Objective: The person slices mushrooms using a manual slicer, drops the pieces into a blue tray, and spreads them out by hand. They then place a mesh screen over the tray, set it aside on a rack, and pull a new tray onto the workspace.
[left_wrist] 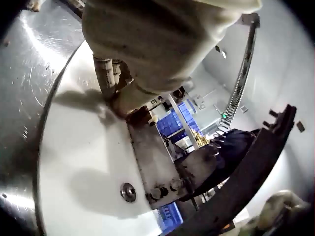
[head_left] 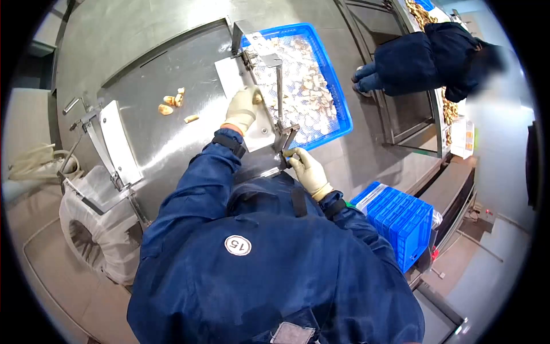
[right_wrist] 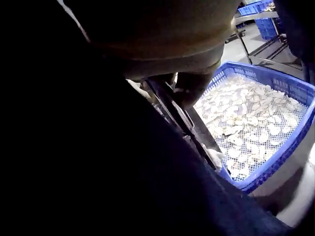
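My gloved left hand (head_left: 240, 112) rests at the inner edge of a white board (left_wrist: 88, 167), its fingers curled round a small brownish piece (left_wrist: 141, 116). That piece is mostly hidden by the glove. Beside it stands a metal lever cutter (head_left: 279, 94), whose dark curved arm (left_wrist: 266, 160) is raised over the board in the left wrist view. Lower right, my gloved right hand (head_left: 309, 174) grips the cutter's black handle (head_left: 285, 159). Past the cutter, a blue mesh basket (head_left: 341, 109) holds many pale slices (right_wrist: 251, 123).
Several pale brown chunks (head_left: 166, 109) lie on the steel table (head_left: 137, 80). At its left end stands a second cutter with a white board (head_left: 120, 143). Stacked blue crates (head_left: 401, 221) are at my right. Another person (head_left: 427, 60) stands across the aisle at a further table.
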{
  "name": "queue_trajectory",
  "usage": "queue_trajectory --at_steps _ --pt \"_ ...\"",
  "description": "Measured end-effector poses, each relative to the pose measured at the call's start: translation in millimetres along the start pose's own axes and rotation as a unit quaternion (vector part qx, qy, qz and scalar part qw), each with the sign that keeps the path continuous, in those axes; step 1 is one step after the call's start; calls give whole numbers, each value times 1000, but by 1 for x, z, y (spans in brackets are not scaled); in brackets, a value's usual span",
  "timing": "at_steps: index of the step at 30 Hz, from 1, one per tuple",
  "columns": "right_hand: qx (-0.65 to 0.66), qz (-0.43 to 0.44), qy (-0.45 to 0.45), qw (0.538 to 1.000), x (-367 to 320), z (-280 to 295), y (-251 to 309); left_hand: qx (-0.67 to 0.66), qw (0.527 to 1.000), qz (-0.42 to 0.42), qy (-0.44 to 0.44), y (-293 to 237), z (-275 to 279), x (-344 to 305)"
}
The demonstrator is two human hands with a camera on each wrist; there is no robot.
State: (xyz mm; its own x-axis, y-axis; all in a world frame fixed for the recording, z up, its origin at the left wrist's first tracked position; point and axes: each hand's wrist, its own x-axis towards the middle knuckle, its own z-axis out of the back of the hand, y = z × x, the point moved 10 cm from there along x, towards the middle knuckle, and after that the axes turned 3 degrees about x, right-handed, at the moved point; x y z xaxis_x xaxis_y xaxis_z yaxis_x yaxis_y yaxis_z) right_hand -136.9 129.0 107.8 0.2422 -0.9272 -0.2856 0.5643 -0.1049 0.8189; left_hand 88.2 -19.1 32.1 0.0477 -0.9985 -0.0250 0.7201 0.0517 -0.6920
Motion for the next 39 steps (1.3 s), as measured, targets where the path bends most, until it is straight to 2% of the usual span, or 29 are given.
queue_trajectory --at_steps 3,4,6,8,9,10,12,14,15,16,18,19,20,22,24,26,28,29,30,32,33,34,36,37,39 --pt "71 -31 10 997 -2 -3 3 -83 992 62 -70 20 6 -16" --pt "51 -18 12 998 -1 -3 7 -98 988 90 -83 20 14 -22" --pt "7 6 16 1000 -1 -2 11 -125 980 144 -59 29 7 -28" --pt "27 -1 16 1000 -1 -3 5 -196 961 183 -62 51 -19 -28" --pt "36 -11 19 999 -2 -4 2 -268 934 232 -47 47 -20 -32" --pt "46 -22 21 998 -2 -4 -2 -340 909 236 -45 47 -24 -31" --pt "-4 0 -14 1000 0 8 8 -342 898 272 -46 61 -34 -31" --pt "-15 -4 -25 1000 4 30 57 -238 940 240 -54 65 -29 -21" --pt "-15 26 -40 999 10 41 79 -182 955 226 -54 66 -28 -22" --pt "-9 28 -48 998 17 51 100 -146 967 206 -43 42 -7 -23" --pt "-39 42 -49 997 26 62 129 -122 980 145 -61 32 -4 -19" --pt "-4 54 -63 997 23 58 122 -135 976 167 -43 35 -6 -19" --pt "-26 57 -53 997 18 53 114 -116 978 162 -53 31 -1 -19" --pt "-15 -17 -8 1000 3 23 54 -78 982 157 -75 22 9 -21" --pt "-36 -20 10 999 -1 -5 -12 -87 982 151 -70 29 1 -19" --pt "-38 -2 27 999 3 0 0 -105 979 169 -47 32 -2 -18" --pt "-22 -31 21 999 7 23 48 -118 978 162 -51 27 3 -20" --pt "-33 32 -12 999 13 38 82 -110 980 159 -55 34 -5 -20" --pt "3 45 -35 998 18 50 113 -119 978 167 -37 28 -3 -21" --pt "-9 70 -56 996 23 53 118 -126 978 159 -42 17 4 -23" --pt "6 72 -52 996 18 48 112 -117 979 162 -43 19 5 -22" --pt "11 10 -21 1000 12 33 74 -110 979 167 -45 21 2 -21" --pt "-5 -6 20 1000 1 10 31 -117 978 164 -58 26 -3 -20" --pt "-20 -9 1 1000 0 1 -4 -129 976 171 -43 30 -9 -21" --pt "-10 17 6 1000 7 13 22 -124 976 171 -53 31 -4 -11"
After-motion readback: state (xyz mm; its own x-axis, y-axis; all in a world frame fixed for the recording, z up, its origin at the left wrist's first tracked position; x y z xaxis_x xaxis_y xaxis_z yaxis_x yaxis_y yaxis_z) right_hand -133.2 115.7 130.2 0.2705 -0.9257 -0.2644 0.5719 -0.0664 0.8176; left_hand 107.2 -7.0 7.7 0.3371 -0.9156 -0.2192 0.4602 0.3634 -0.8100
